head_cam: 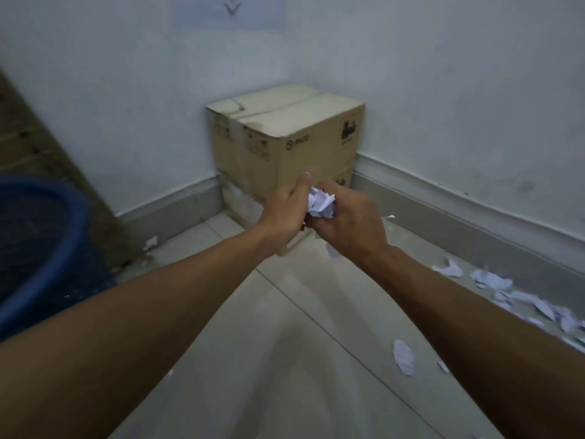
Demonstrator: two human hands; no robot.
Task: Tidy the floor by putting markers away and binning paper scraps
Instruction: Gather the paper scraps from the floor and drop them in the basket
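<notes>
Paper wad [321, 204] between left hand [285, 215], right hand [353, 224]

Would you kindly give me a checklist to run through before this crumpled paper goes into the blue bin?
1. Grip on crumpled paper by left hand and right hand: ok.
2. Sight of blue bin, at the left: ok.
3. Room inside it: cannot tell, interior dark.
4. Floor free of paper: not ok, loose scraps lie along the right wall.
5. All markers put away: cannot tell, none in view.

Stacked cardboard boxes [285, 137] sit in the wall corner.
</notes>
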